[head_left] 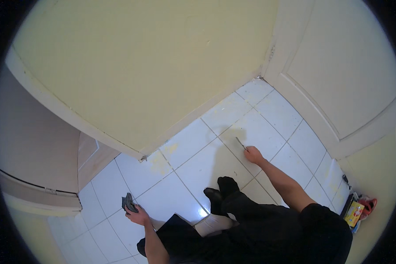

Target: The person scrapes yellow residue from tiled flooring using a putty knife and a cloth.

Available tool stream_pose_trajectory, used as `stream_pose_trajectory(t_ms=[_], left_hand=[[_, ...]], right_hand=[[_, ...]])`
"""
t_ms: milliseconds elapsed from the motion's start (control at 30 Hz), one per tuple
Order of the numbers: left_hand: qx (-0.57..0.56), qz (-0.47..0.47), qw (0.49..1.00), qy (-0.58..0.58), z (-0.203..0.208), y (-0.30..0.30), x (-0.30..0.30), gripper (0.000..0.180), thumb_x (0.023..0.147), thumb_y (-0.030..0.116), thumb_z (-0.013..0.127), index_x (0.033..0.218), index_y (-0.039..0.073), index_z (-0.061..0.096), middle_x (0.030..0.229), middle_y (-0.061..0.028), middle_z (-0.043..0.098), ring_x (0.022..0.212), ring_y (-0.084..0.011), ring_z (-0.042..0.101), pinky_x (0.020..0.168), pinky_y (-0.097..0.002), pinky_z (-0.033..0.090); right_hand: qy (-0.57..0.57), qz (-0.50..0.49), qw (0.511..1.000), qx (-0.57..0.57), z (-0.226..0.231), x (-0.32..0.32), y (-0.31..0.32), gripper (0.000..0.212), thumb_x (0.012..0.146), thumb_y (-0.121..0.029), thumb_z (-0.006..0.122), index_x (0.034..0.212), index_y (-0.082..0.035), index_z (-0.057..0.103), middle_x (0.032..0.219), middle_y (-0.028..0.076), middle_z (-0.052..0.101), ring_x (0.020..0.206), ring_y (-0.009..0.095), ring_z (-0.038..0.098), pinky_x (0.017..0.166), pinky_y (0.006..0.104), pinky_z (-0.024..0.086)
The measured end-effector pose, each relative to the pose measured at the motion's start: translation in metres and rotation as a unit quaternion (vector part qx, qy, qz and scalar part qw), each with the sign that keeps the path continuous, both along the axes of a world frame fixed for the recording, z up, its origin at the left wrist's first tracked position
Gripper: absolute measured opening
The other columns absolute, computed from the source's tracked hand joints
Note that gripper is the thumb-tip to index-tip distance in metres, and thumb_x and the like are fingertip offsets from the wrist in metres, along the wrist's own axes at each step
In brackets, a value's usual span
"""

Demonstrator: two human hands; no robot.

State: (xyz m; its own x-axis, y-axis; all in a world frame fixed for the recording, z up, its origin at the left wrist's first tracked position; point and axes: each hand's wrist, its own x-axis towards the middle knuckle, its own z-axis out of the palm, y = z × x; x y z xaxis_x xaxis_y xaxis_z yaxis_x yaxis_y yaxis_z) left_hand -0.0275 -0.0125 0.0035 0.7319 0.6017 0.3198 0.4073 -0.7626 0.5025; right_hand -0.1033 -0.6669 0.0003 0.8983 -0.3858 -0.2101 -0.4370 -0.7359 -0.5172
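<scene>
My right hand [254, 155] is closed around a slim scraper [240, 142], its blade seen nearly edge-on and pointing up and left over the white tiled floor [193, 160]. Below it the tiles carry faint yellowish smears and small specks. At the lower left, my left hand [139, 217] grips a crumpled dark grey cloth [128, 203], held apart from the wall. A patch of yellowish stain [159, 164] marks the floor by the wall's outer corner, between the two hands.
A yellow wall [154, 66] with a pale skirting juts toward me. On the right stands a cream panelled door [352, 66]; a doorway opens at left. Beside the right wall lie a yellow package [353, 214] and a red item [368, 207]. My black-socked foot [228, 185] is on the tiles.
</scene>
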Motion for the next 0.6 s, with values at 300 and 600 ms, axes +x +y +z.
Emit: stream_pose_trajectory(t_ms=[300, 600], left_hand=[[0.016, -0.024, 0.999, -0.029, 0.001, 0.002, -0.017, 0.058, 0.084, 0.025, 0.067, 0.138, 0.007, 0.052, 0.120, -0.0263, 0.053, 0.107, -0.0462, 0.057, 0.091, -0.0532, 0.047], [0.015, -0.029, 0.998, -0.057, 0.002, -0.004, -0.013, 0.059, 0.081, 0.023, 0.069, 0.136, 0.008, 0.054, 0.117, -0.0262, 0.054, 0.103, -0.0461, 0.057, 0.087, -0.0537, 0.049]], right_hand=[[-0.020, -0.138, 0.930, 0.340, -0.010, -0.023, 0.021, 0.029, 0.088, -0.017, 0.053, 0.062, -0.006, 0.055, 0.050, 0.001, 0.046, 0.039, 0.011, 0.040, 0.037, 0.0297, 0.030], [0.019, -0.079, 0.938, 0.337, -0.006, -0.015, 0.017, 0.032, 0.087, -0.015, 0.050, 0.056, -0.006, 0.051, 0.046, 0.002, 0.043, 0.033, 0.013, 0.036, 0.033, 0.0301, 0.027]])
